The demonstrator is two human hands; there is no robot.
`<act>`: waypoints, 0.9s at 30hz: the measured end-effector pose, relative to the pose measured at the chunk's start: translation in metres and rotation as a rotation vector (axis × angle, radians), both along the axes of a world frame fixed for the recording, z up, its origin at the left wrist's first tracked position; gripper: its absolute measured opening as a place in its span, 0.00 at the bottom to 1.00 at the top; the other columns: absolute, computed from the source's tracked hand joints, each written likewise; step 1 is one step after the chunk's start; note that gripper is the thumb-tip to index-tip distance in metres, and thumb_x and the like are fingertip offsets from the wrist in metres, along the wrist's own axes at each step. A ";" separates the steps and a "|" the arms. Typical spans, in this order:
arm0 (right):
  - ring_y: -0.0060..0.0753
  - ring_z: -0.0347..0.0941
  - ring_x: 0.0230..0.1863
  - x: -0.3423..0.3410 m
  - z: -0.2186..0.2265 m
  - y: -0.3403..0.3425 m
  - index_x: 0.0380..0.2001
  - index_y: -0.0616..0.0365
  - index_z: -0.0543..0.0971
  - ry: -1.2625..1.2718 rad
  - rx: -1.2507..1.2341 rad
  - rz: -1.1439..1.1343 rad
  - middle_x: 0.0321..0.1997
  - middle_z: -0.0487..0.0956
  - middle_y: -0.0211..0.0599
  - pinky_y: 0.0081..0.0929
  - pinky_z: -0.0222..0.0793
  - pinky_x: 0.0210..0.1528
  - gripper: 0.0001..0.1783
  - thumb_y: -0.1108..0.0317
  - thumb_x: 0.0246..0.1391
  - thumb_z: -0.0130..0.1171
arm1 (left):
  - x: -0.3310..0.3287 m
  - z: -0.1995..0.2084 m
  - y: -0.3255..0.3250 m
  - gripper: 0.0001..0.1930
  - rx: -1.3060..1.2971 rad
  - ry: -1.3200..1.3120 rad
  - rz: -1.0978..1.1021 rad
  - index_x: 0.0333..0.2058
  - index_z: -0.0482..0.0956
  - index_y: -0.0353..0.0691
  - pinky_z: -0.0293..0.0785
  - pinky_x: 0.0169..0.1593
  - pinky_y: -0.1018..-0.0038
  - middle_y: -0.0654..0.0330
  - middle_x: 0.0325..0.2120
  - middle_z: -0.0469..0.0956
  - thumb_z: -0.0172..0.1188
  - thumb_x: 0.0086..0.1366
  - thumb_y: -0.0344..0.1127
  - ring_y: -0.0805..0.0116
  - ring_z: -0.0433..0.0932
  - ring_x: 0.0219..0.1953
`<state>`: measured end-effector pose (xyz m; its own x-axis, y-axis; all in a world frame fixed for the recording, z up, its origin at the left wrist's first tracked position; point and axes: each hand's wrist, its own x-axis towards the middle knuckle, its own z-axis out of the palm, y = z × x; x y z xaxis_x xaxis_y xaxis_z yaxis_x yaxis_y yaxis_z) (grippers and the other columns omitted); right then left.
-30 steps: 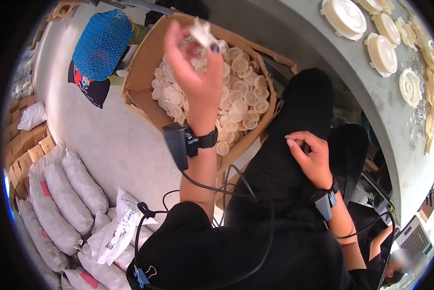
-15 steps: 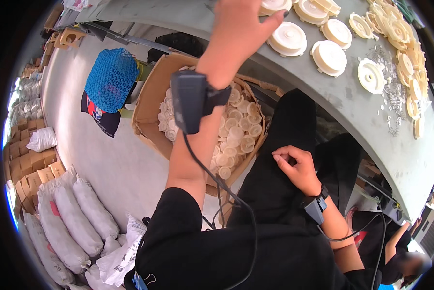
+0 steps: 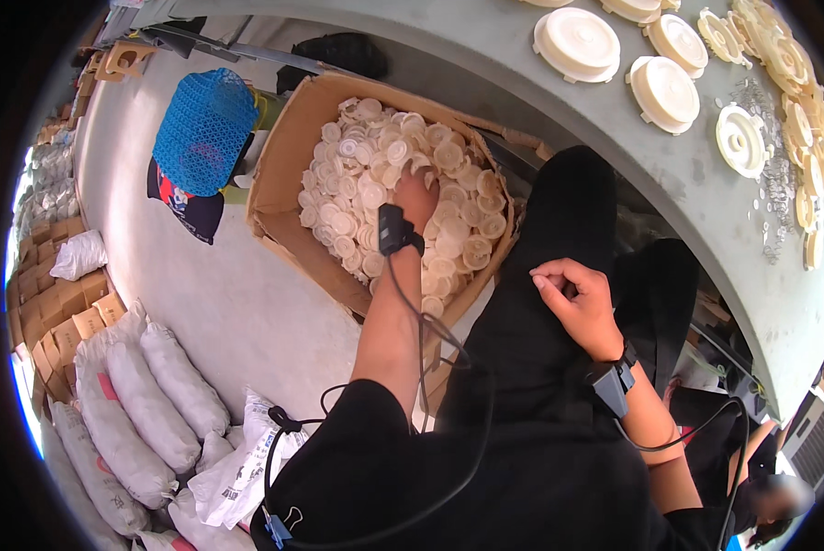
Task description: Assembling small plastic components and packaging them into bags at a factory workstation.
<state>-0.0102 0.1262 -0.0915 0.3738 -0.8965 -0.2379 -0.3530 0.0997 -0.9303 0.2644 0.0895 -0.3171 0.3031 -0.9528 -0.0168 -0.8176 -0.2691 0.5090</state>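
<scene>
head view shows the left hand [image 3: 418, 197] plunged among small cream plastic rings [image 3: 357, 174] heaped around it in the cardboard box [image 3: 288, 165]; whether its fingers grip any, i cannot tell. right hand [image 3: 577, 298] rests loosely curled on the black-clad thigh [image 3: 522, 321], beneath the grey table [image 3: 522, 83].

Left arm stretched forward and down, left hand [image 3: 418, 197] plunged fingers-first, knuckles up, a black band at its wrist. Right hand [image 3: 577, 303] loosely curled on the thigh, elbow bent, wrist banded too.
</scene>
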 end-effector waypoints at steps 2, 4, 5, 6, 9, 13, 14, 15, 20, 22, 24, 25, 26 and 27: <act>0.16 0.64 0.18 -0.002 -0.002 0.000 0.29 0.59 0.78 0.021 -0.005 0.000 0.18 0.73 0.29 0.15 0.58 0.21 0.05 0.73 0.46 0.60 | -0.013 -0.009 0.004 0.20 0.163 -0.071 -0.021 0.45 0.73 0.45 0.68 0.49 0.59 0.50 0.54 0.61 0.59 0.51 0.38 0.46 0.69 0.46; 0.16 0.65 0.18 -0.001 -0.002 0.000 0.29 0.60 0.78 0.031 0.002 -0.019 0.18 0.73 0.29 0.15 0.58 0.21 0.05 0.73 0.46 0.60 | -0.020 -0.013 0.009 0.21 0.173 -0.269 -0.074 0.46 0.73 0.45 0.68 0.49 0.59 0.50 0.55 0.60 0.58 0.51 0.38 0.47 0.68 0.48; 0.16 0.65 0.18 -0.001 -0.002 -0.001 0.29 0.60 0.78 0.037 0.005 -0.018 0.18 0.73 0.29 0.15 0.58 0.21 0.05 0.73 0.46 0.60 | -0.023 -0.011 0.006 0.21 0.166 -0.254 -0.050 0.47 0.72 0.43 0.69 0.48 0.58 0.50 0.53 0.64 0.57 0.52 0.36 0.49 0.68 0.49; 0.16 0.65 0.18 -0.002 -0.002 -0.001 0.29 0.60 0.78 0.047 0.007 -0.021 0.17 0.73 0.29 0.14 0.58 0.21 0.05 0.73 0.46 0.60 | -0.021 -0.015 0.004 0.21 0.168 -0.247 -0.050 0.47 0.72 0.43 0.69 0.48 0.58 0.50 0.53 0.64 0.57 0.52 0.36 0.49 0.68 0.49; 0.15 0.65 0.18 0.002 0.001 -0.001 0.29 0.60 0.78 0.052 0.008 -0.014 0.17 0.73 0.29 0.14 0.58 0.21 0.05 0.73 0.46 0.59 | -0.005 -0.029 0.003 0.21 0.017 -0.064 0.011 0.48 0.71 0.43 0.70 0.45 0.59 0.54 0.47 0.70 0.57 0.52 0.32 0.53 0.72 0.43; 0.15 0.65 0.19 0.005 0.000 -0.001 0.30 0.60 0.78 0.046 0.016 -0.017 0.18 0.73 0.28 0.14 0.58 0.21 0.05 0.73 0.47 0.59 | 0.005 -0.043 0.004 0.16 -0.262 0.764 0.591 0.42 0.73 0.38 0.73 0.29 0.73 0.50 0.30 0.76 0.59 0.52 0.28 0.60 0.76 0.23; 0.15 0.65 0.19 0.006 0.000 0.000 0.30 0.60 0.78 0.042 0.018 -0.010 0.18 0.73 0.28 0.14 0.58 0.21 0.05 0.73 0.47 0.59 | 0.012 -0.046 0.006 0.14 -0.284 1.095 0.759 0.39 0.74 0.37 0.72 0.24 0.77 0.48 0.26 0.77 0.60 0.51 0.27 0.62 0.76 0.19; 0.15 0.65 0.19 0.008 0.001 0.000 0.30 0.61 0.78 0.041 0.016 -0.002 0.18 0.73 0.28 0.14 0.58 0.21 0.05 0.73 0.47 0.59 | 0.021 -0.047 0.011 0.12 -0.206 0.996 0.693 0.35 0.75 0.38 0.73 0.29 0.71 0.45 0.30 0.75 0.60 0.50 0.31 0.57 0.76 0.25; 0.13 0.65 0.19 0.003 -0.001 -0.001 0.30 0.61 0.78 0.081 0.031 -0.016 0.18 0.73 0.27 0.13 0.58 0.21 0.05 0.74 0.47 0.59 | 0.017 -0.013 -0.011 0.17 0.136 0.019 0.478 0.37 0.76 0.42 0.71 0.39 0.59 0.45 0.37 0.70 0.60 0.46 0.39 0.47 0.73 0.36; 0.13 0.64 0.19 0.003 -0.003 -0.002 0.30 0.61 0.78 0.064 0.049 -0.021 0.18 0.73 0.27 0.13 0.57 0.21 0.05 0.74 0.47 0.59 | 0.018 -0.002 -0.024 0.16 0.240 -0.070 0.411 0.37 0.76 0.43 0.71 0.40 0.61 0.46 0.37 0.70 0.60 0.46 0.39 0.48 0.73 0.38; 0.13 0.64 0.19 0.003 -0.002 -0.003 0.30 0.61 0.78 0.077 0.059 -0.033 0.18 0.73 0.27 0.13 0.57 0.21 0.05 0.75 0.47 0.59 | 0.017 0.000 -0.035 0.20 0.242 -0.041 0.329 0.43 0.74 0.45 0.69 0.44 0.60 0.48 0.42 0.69 0.58 0.48 0.38 0.49 0.71 0.43; 0.13 0.64 0.18 0.004 -0.001 -0.003 0.30 0.61 0.78 0.079 0.070 -0.035 0.18 0.73 0.27 0.12 0.57 0.21 0.05 0.75 0.47 0.59 | 0.018 -0.004 -0.038 0.22 0.190 -0.106 0.208 0.47 0.71 0.46 0.68 0.47 0.60 0.49 0.45 0.68 0.56 0.49 0.37 0.49 0.69 0.46; 0.13 0.64 0.18 0.005 -0.001 -0.003 0.30 0.61 0.78 0.080 0.073 -0.037 0.18 0.73 0.27 0.12 0.57 0.21 0.05 0.75 0.47 0.59 | 0.020 -0.008 -0.042 0.25 0.138 -0.169 0.085 0.51 0.68 0.47 0.67 0.49 0.60 0.50 0.48 0.67 0.55 0.50 0.36 0.49 0.68 0.48; 0.13 0.64 0.18 0.006 -0.002 -0.004 0.30 0.61 0.78 0.071 0.061 -0.035 0.17 0.73 0.27 0.13 0.57 0.21 0.05 0.75 0.47 0.59 | 0.025 -0.012 -0.048 0.28 0.200 -0.147 0.012 0.55 0.63 0.49 0.65 0.51 0.59 0.53 0.53 0.64 0.52 0.51 0.33 0.49 0.66 0.50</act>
<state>-0.0040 0.1223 -0.0932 0.3228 -0.8919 -0.3169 -0.4132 0.1684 -0.8949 0.2890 0.0415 -0.3293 0.3277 -0.9313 -0.1592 -0.8752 -0.3627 0.3201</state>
